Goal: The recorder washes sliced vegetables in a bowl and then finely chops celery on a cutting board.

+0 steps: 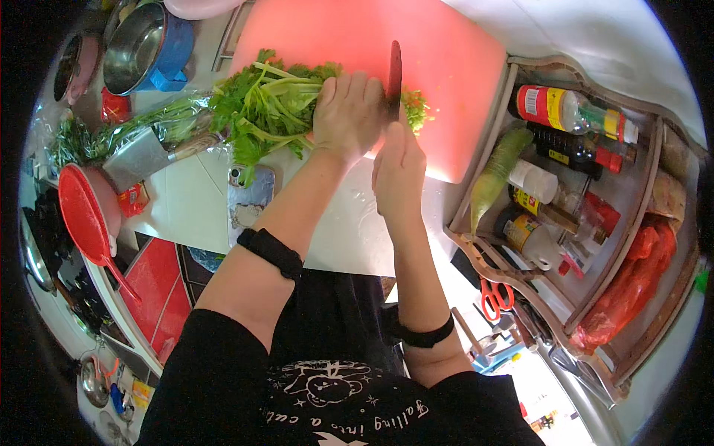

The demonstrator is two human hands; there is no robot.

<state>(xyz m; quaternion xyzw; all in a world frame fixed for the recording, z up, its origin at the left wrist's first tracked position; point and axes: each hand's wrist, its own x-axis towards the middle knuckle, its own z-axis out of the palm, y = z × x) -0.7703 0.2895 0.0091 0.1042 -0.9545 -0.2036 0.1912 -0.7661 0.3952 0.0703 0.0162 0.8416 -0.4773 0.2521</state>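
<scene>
My left hand (348, 111) presses down on a bunch of leafy celery (268, 106), its fingers closed over the stalks. The leaves spread to the left and hang past the board's near edge. In my right hand (399, 173) is the handle of a kitchen knife (395, 72), its dark blade upright on edge just right of my left fingers. Chopped green pieces (414, 108) lie to the right of the blade. All this rests on a pink cutting board (457, 111). My right fingers hide the knife's handle.
On the left are a blue-sided pot (181, 47), a cleaver (136, 159), plastic-wrapped greens (187, 120) and a red strainer (83, 212). A phone (251, 192) lies near the counter's front edge. A rack (496, 150) on the right holds bottles and a green radish (498, 167); orange-handled scissors (495, 298) hang there.
</scene>
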